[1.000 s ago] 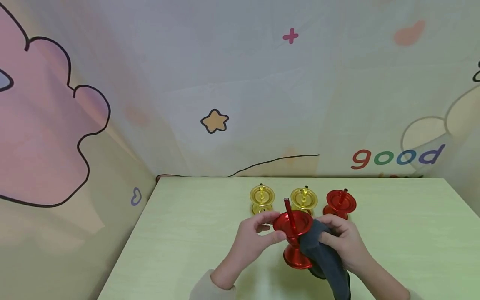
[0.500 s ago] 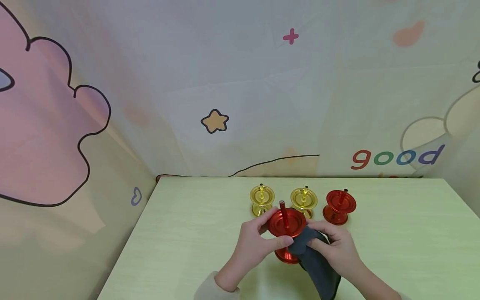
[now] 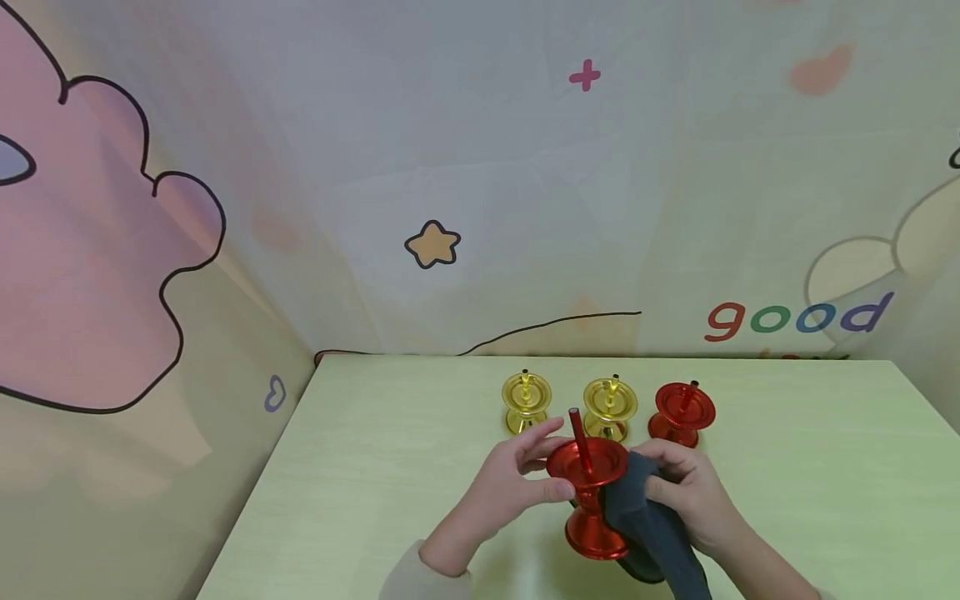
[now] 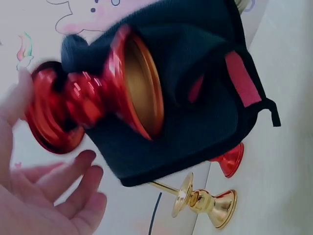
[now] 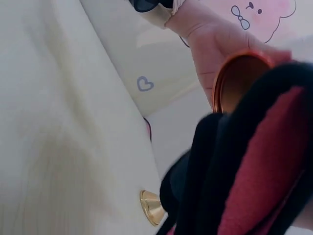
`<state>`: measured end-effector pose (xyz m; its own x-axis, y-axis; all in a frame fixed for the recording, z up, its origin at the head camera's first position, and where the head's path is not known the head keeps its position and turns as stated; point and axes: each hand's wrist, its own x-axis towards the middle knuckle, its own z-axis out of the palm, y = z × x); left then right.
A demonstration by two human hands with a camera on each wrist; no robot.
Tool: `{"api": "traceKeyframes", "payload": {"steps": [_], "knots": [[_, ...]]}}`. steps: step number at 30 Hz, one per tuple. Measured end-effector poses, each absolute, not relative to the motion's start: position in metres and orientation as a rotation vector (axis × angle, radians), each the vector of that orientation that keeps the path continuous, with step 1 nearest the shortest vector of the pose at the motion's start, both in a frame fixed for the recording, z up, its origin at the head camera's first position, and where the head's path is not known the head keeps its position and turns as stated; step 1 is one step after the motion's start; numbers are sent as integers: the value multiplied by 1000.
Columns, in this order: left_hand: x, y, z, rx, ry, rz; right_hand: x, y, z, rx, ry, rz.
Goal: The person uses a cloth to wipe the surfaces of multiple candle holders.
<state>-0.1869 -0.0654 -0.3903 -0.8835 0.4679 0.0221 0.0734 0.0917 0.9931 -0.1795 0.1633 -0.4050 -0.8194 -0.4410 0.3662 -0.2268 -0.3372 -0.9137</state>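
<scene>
A shiny red candlestick [image 3: 595, 533], with a dish and a thin upright tube, is held above the table in the head view. My right hand [image 3: 693, 498] grips a dark blue-grey cloth [image 3: 647, 521], which lies against the candlestick's right side. On the other side is my left hand [image 3: 504, 490], its thumb at the dish's rim and its fingers loosely spread. Those fingers stand apart from the dish in the left wrist view, where the candlestick's hollow base [image 4: 142, 88] shows gold inside. The cloth hides the right fingertips there; its red patch [image 4: 243, 78] is visible.
Behind the hands stand two gold candlesticks [image 3: 527, 396] and another red one [image 3: 684, 408], in a row on the pale green table [image 3: 360, 483]. A printed cloth backdrop [image 3: 525, 208] rises at the table's far edge.
The red candlestick first moves a little left and away, then comes back right and nearer. The left fingers have loosened from the dish. The cloth shifts along with the candlestick.
</scene>
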Motion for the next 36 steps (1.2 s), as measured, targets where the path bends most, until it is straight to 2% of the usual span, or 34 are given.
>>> {"api": "traceKeyframes", "payload": {"steps": [3, 8, 17, 23, 31, 36], "knots": [[-185, -62, -391, 440, 2191, 1850, -179, 162, -409, -749, 1882, -2325], [-179, -56, -390, 513, 2375, 1760, -177, 155, -412, -551, 2241, -2245], [-177, -47, -388, 388, 2487, 1815, -170, 136, -416, -760, 2703, -2133], [-181, -48, -394, 417, 2358, 2081, -166, 131, -416, -889, 2606, -2262], [-186, -61, -398, 803, 1918, 2157, -173, 149, -407, -1074, 2103, -2277], [-189, -62, -401, 713, 1944, 2067, -176, 154, -411, -1087, 1833, -2328]]}}
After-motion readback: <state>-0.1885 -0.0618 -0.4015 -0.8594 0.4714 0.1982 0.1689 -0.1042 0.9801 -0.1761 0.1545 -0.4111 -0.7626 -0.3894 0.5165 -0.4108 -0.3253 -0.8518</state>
